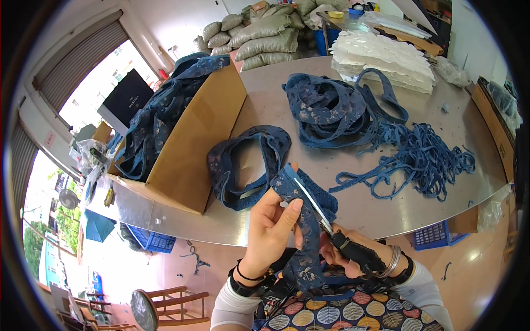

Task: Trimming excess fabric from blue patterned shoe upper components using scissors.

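My left hand (270,226) pinches a dark blue floral fabric strip (309,243) between thumb and fingers. The strip's upper end stands up past the fingertips, and its lower part drops toward my lap. In my right hand (359,238) is a pair of scissors (313,201); the long pale blades point up and left, lying along the strip's edge. Black material covers the handle area, so the finger loops are hard to make out. Just beyond my left hand, a loose coil of the same fabric (279,140) rests on the metal table (265,105).
A cardboard box (193,149) heaped with blue fabric stands at left. Farther right lie a larger fabric coil (331,110) and a tangle of thin blue trimmings (419,157). White stacked sheets (381,58) sit at the back. A stool (165,306) lies low left.
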Demonstrator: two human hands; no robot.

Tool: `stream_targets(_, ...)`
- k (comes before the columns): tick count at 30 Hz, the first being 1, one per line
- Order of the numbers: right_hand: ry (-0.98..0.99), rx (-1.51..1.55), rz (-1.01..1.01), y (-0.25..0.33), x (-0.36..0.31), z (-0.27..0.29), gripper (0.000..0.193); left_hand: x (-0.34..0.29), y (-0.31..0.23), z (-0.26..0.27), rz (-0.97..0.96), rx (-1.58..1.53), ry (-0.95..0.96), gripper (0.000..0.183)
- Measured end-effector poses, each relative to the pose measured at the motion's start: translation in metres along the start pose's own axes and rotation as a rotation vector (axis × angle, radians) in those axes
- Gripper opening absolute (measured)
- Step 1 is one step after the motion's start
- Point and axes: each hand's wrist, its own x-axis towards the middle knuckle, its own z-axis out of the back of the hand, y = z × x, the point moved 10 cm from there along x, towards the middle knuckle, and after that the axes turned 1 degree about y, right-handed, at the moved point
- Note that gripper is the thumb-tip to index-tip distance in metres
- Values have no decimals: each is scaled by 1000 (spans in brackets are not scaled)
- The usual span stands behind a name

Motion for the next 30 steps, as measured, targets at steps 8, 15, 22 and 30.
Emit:
stream_targets(8,-51,-84,-2,14,-1,2,73,2,0,2,5,2,-23,41)
stream_targets(15,-65,475,-191,-22,-3,-6,73,0,2,0,38,-5,-33,41)
stream_targets(22,-22,204,-17,-1,1,-8,71,-1,-2,0,6,24,-41,36)
stream_targets(30,-16,55,-6,10,-2,-3,77,-1,1,2,37,17,-27,37)
